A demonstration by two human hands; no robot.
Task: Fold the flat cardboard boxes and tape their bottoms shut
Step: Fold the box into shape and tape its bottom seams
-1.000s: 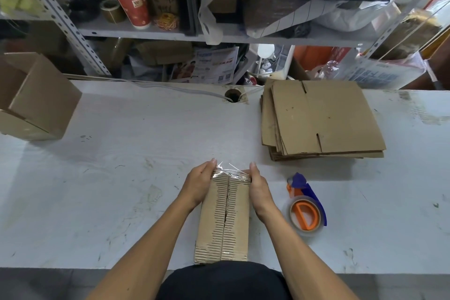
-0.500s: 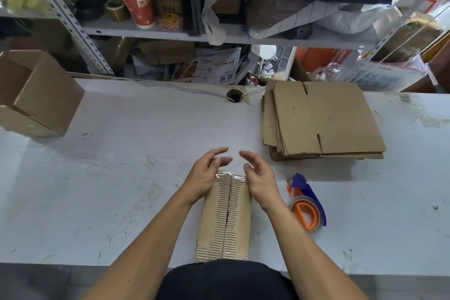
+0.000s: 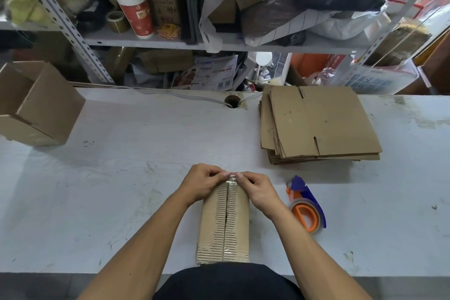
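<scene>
There is one view only, from a wide-angle camera worn on the person's head. It looks forward and steeply down over the worktop (image 3: 121,190), whose near edge runs across the bottom of the frame just above the person's dark torso. Both forearms reach up from the lower corners, and the hands meet close under the lens, near the near edge at mid-frame. The far edge crosses the upper middle, with the shelf (image 3: 151,40) behind it filling the top. The lens bends straight lines outward, so the shelf posts lean and the far edge bows. No second view shares the scene.
</scene>
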